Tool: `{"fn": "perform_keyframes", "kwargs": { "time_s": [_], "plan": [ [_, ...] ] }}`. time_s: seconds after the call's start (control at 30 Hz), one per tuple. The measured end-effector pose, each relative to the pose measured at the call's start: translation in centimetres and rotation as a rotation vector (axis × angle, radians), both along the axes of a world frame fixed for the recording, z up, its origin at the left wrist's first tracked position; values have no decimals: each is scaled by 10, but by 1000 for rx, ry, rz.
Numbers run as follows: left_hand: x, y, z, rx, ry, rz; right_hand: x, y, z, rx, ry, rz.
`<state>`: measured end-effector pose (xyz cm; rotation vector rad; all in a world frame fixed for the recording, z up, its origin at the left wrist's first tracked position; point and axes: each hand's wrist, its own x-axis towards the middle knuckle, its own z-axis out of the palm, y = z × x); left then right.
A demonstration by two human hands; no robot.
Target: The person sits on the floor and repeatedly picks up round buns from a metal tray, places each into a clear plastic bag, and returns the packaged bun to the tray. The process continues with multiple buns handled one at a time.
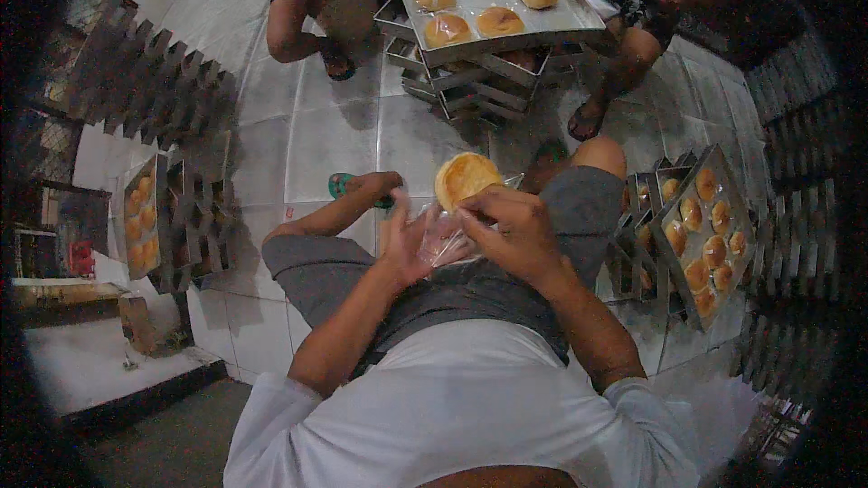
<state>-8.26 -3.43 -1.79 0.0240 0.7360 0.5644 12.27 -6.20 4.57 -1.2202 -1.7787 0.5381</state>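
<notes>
My right hand (512,227) grips a round golden-brown bun (468,179) near its lower edge, in front of my lap. The bun's flat, browned face is turned towards me, and no wrapping shows over it. Just left of it, my left hand (403,244) has a clear plastic bag (441,237) lying across its palm and fingers. The film is crumpled and see-through, so some fingers show behind it. Thumb and fingers of this hand stand partly apart, somewhat blurred. Both hands are close together above my grey shorts (468,298).
Ahead, a metal tray (475,51) of wrapped buns tops a crosswise stack. More bun trays stand at right (708,301) and left (161,217). Two people sit beyond the front stack, one showing a leg (288,27), the other a foot (586,122). White tiles (332,135) cover the floor.
</notes>
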Motion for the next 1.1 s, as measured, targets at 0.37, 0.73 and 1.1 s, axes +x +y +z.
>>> {"fn": "perform_keyframes", "kwargs": {
  "time_s": [0.37, 0.73, 1.1],
  "plan": [
    [35, -16, 13, 211, -586, -53, -14, -87, 30, -187, 28, -110],
    [57, -3, 18, 79, -206, 198, -38, -43, 19, -60, -298, 129],
    [58, -42, 96, -41, -555, -80, 75, -63, 69, -39, -200, -13]
  ]
}}
